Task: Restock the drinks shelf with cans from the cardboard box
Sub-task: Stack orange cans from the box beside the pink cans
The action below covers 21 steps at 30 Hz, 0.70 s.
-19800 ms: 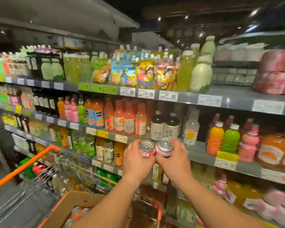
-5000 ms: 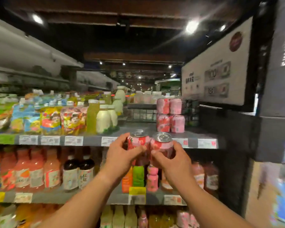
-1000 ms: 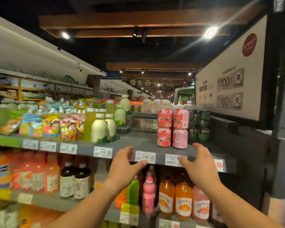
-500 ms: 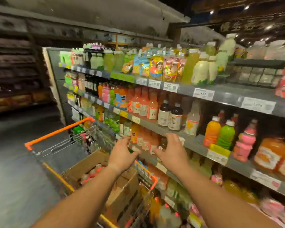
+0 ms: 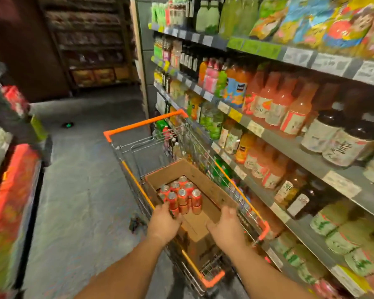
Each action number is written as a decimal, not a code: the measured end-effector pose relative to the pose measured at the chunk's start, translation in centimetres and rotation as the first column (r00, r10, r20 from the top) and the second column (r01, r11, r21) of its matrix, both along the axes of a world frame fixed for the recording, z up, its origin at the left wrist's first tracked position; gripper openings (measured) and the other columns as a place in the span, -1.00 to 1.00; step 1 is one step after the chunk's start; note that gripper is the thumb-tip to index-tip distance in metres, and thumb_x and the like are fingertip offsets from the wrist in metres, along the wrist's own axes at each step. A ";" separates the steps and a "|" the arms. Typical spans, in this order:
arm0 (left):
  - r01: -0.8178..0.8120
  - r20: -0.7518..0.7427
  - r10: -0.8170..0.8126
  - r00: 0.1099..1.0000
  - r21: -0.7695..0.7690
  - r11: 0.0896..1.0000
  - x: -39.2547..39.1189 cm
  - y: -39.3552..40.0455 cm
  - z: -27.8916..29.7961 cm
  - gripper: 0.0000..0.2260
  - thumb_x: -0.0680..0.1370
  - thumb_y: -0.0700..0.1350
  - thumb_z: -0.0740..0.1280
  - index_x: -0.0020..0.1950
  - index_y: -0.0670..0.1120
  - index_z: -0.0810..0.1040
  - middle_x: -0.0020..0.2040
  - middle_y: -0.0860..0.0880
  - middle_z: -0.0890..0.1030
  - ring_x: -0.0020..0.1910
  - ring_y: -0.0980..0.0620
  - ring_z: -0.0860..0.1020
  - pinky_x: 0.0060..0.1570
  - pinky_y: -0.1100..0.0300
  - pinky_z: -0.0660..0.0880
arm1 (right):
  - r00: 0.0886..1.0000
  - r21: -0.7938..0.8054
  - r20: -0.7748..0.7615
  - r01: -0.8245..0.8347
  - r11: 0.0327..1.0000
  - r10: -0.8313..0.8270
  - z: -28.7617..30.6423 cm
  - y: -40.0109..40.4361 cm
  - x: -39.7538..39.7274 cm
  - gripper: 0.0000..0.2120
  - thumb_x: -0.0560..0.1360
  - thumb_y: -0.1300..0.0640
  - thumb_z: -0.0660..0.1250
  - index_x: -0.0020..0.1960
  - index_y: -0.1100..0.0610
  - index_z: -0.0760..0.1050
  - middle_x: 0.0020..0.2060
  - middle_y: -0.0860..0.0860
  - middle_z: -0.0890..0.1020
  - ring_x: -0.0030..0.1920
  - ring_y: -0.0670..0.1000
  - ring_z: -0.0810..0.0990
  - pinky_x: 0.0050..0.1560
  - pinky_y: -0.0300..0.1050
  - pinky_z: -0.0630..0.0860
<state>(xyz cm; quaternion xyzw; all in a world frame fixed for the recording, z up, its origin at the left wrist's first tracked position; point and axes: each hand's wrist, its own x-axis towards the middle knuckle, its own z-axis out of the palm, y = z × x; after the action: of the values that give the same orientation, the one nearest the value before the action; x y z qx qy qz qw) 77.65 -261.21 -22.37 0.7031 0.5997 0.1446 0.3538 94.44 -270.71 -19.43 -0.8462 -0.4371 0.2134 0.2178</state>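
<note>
Mid-restock, reaching for the next pick. Both hands are down over the cardboard box [image 5: 203, 182], which sits in the wire shopping cart [image 5: 138, 145] with orange trim. Left hand [image 5: 163, 221] is at the near edge of the can cluster [image 5: 181, 196], fingers curled around the nearest can; contact looks likely, but a closed grasp can't be confirmed. Right hand [image 5: 226, 227] is open and empty, fingers spread, over the bare box floor, apart from the cans.

Progress: roughly eight cans are visible, bunched at the box's far-left end; the rest of the floor is bare corrugated board, so by judgement most of the stock is already out. The target spot on the drinks shelf [image 5: 289, 147] can't be picked out here.

Materials: slim red aluminium cans, shiny pull-tab tops, rigid and smooth. The box is matte brown with open flaps. The shelf is grey metal and holds plastic juice bottles [image 5: 274, 104].
</note>
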 end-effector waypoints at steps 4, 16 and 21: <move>-0.001 -0.019 0.000 1.000 -0.079 0.997 3.7 3.8 -1.5 -0.50 0.45 0.01 0.50 0.36 0.03 0.48 0.22 -0.06 0.51 0.25 -0.08 0.51 0.34 0.05 0.44 | 0.998 -0.067 -0.070 -0.003 0.998 -0.001 -3.3 5.2 2.4 -0.29 0.47 -0.13 0.41 0.49 0.12 0.23 0.37 0.04 0.38 0.33 0.08 0.44 0.30 0.00 0.44; 0.001 -0.379 -0.053 0.924 -0.136 0.991 12.6 18.6 -12.1 -0.45 0.50 0.04 0.40 0.44 -0.06 0.36 0.37 -0.11 0.43 0.38 -0.16 0.35 0.45 -0.02 0.31 | 0.977 -0.288 -0.194 -0.140 0.947 0.085 -18.2 21.3 10.8 -0.39 0.35 -0.20 0.43 0.29 0.08 0.44 0.16 0.04 0.60 0.16 0.07 0.58 0.19 -0.01 0.51; 0.155 -0.544 -0.190 0.817 -0.109 0.982 13.9 24.9 -19.6 -0.39 0.44 0.06 0.40 0.44 -0.07 0.35 0.39 -0.14 0.41 0.34 -0.20 0.37 0.37 -0.04 0.35 | 0.976 -0.335 -0.191 -0.162 0.928 0.101 -24.5 25.5 10.6 -0.54 0.43 -0.04 0.44 0.23 0.18 0.53 0.10 0.13 0.63 0.14 0.15 0.59 0.16 -0.10 0.43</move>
<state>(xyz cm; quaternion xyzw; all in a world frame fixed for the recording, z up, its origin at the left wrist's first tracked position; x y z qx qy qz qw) 91.51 -236.33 -41.98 0.7552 0.6141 -0.1149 0.1983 105.04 -245.17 -43.92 -0.8186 -0.4281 0.3732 0.0861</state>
